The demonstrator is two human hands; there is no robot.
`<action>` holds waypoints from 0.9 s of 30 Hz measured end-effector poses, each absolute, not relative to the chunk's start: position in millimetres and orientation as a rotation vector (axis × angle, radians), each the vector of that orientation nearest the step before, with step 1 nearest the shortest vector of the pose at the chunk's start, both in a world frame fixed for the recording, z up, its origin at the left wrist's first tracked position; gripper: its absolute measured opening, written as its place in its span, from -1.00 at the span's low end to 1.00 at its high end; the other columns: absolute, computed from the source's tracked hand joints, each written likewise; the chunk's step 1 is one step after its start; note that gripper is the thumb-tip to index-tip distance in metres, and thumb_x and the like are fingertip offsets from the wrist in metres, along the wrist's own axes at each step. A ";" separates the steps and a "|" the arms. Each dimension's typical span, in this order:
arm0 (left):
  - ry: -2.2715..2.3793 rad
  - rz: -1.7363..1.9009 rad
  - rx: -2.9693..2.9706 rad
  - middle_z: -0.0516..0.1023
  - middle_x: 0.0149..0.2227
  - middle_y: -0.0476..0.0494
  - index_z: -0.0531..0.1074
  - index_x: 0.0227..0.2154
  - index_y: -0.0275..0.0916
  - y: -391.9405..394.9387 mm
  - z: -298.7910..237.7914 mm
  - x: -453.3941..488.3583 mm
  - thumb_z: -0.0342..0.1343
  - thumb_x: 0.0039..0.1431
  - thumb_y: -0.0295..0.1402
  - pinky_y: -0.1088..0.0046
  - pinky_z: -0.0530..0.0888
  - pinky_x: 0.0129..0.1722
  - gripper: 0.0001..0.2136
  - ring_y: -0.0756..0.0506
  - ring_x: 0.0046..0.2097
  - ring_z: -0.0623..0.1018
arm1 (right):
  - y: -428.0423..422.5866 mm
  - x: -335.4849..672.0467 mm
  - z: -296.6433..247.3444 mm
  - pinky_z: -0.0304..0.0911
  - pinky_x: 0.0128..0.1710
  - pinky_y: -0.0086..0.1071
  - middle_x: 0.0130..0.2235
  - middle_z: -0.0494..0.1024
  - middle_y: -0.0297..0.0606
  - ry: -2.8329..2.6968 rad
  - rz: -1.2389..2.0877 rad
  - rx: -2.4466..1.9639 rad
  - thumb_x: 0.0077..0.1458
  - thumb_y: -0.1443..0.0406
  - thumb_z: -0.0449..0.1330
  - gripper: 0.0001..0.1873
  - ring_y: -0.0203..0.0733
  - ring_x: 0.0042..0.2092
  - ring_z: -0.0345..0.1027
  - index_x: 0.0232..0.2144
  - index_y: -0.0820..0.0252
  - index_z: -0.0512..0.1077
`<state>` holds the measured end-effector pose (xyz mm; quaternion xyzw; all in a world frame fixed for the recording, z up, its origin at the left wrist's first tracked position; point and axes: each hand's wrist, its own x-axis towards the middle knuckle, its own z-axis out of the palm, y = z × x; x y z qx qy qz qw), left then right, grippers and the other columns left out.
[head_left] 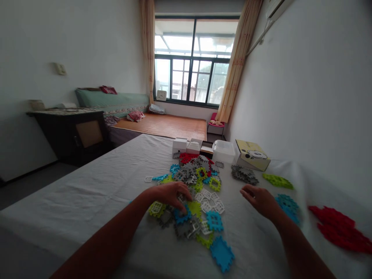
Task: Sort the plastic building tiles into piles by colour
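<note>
My left hand (pixel 173 194) is over the near part of a mixed heap of toothed plastic building panels, fingers spread and bent downward. Its thumb reaches a blue panel (pixel 182 215); whether they touch I cannot tell. Around it lie a lime-green panel (pixel 194 209), grey panels (pixel 182 229) and white window-grid pieces (pixel 205 205). My right hand (pixel 258 198) hovers over the cloth right of the heap, fingers loosely curved and apart, with nothing visible in it. Beyond it lies a stack of grey panels (pixel 244 175); blue panels (pixel 287 208) are to its right.
Lime-green panels (pixel 278 181) and red panels (pixel 340 228) lie in separate groups at the right. White boxes (pixel 179 145), a clear plastic bin (pixel 223 151) and a yellow box (pixel 252 155) line the far edge. A white cloth (pixel 116 182) covers the table; a wall rises on the right.
</note>
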<state>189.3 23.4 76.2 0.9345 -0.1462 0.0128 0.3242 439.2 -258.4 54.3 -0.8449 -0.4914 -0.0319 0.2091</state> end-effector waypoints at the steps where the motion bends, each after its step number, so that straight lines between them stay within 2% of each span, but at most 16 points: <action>1: -0.418 -0.021 2.427 0.49 -0.16 -0.06 0.46 -0.17 -0.07 23.8 78.8 187.2 0.28 -0.24 -0.12 0.43 0.30 -0.05 -0.53 -0.11 -0.10 0.42 | -255.0 434.9 53.4 0.16 -0.45 -0.37 -0.53 0.48 -0.30 -1.408 -0.059 -2.325 0.04 0.05 -0.04 -0.68 -0.20 -0.49 0.33 -0.47 0.07 0.39; 4: -0.502 -0.102 2.409 0.44 -0.06 -0.08 0.43 -0.11 -0.06 25.4 83.8 182.5 0.33 -0.37 -0.11 0.38 0.25 0.02 -0.40 -0.15 -0.01 0.36 | -248.3 426.2 51.6 0.16 -0.45 -0.39 -0.52 0.47 -0.31 -1.486 0.017 -2.265 0.05 0.06 -0.05 -0.68 -0.22 -0.48 0.31 -0.46 0.07 0.40; 8: -0.580 -0.103 2.466 0.43 -0.07 -0.10 0.40 -0.08 -0.08 26.9 82.9 181.0 0.32 -0.31 -0.15 0.38 0.25 0.03 -0.41 -0.16 0.00 0.35 | -243.3 422.1 49.8 0.18 -0.44 -0.38 -0.51 0.47 -0.32 -1.507 0.040 -2.239 0.06 0.08 -0.04 -0.69 -0.23 -0.48 0.30 -0.45 0.09 0.39; 10: -0.530 -0.080 2.508 0.43 -0.10 -0.10 0.41 -0.10 -0.08 27.8 81.4 180.7 0.32 -0.29 -0.18 0.41 0.30 -0.03 -0.43 -0.14 -0.05 0.39 | -240.8 419.9 49.8 0.19 -0.44 -0.39 -0.50 0.47 -0.32 -1.505 0.017 -2.227 0.06 0.09 -0.04 -0.69 -0.24 -0.47 0.30 -0.45 0.10 0.39; 13: -0.369 -0.078 2.536 0.40 -0.11 -0.07 0.41 -0.10 -0.06 29.1 79.9 180.5 0.34 -0.31 -0.25 0.51 0.38 -0.22 -0.43 -0.07 -0.21 0.45 | -234.9 410.4 52.4 0.20 -0.44 -0.39 -0.48 0.47 -0.32 -1.500 -0.003 -2.181 0.08 0.09 -0.03 -0.70 -0.25 -0.47 0.31 -0.43 0.11 0.40; 15: -0.273 -0.080 2.499 0.43 -0.19 -0.01 0.38 -0.08 -0.05 28.4 79.2 181.6 0.32 -0.26 -0.29 0.57 0.39 -0.34 -0.44 -0.01 -0.32 0.45 | -228.8 398.2 55.9 0.22 -0.43 -0.38 -0.46 0.48 -0.32 -1.500 0.021 -2.121 0.09 0.10 -0.03 -0.70 -0.26 -0.46 0.32 -0.41 0.11 0.40; 18: -0.157 0.042 2.402 0.45 -0.32 0.03 0.32 -0.02 -0.08 22.6 77.0 187.0 0.23 -0.10 -0.32 0.61 0.37 -0.37 -0.50 0.03 -0.36 0.43 | -216.6 372.9 60.9 0.26 -0.41 -0.39 -0.42 0.49 -0.32 -1.475 0.094 -1.995 0.11 0.11 -0.03 -0.72 -0.27 -0.43 0.34 -0.35 0.11 0.39; 23: -0.118 0.292 2.302 0.35 -0.20 -0.07 0.28 0.03 -0.12 2.5 72.1 199.6 0.17 -0.03 -0.32 0.61 0.40 -0.38 -0.51 0.05 -0.34 0.41 | -195.6 336.5 58.7 0.31 -0.41 -0.41 -0.24 0.50 -0.28 -1.437 0.187 -1.770 0.05 0.16 0.08 -0.74 -0.29 -0.35 0.37 -0.20 0.10 0.29; 27: -0.235 0.354 2.310 0.31 -0.21 -0.08 0.28 0.02 -0.11 -11.4 70.7 202.7 0.15 0.00 -0.32 0.60 0.40 -0.38 -0.54 0.06 -0.35 0.39 | -188.2 328.5 49.8 0.31 -0.42 -0.43 -0.34 0.50 -0.32 -1.361 0.203 -1.733 0.00 0.20 0.14 -0.77 -0.29 -0.37 0.38 -0.27 0.12 0.25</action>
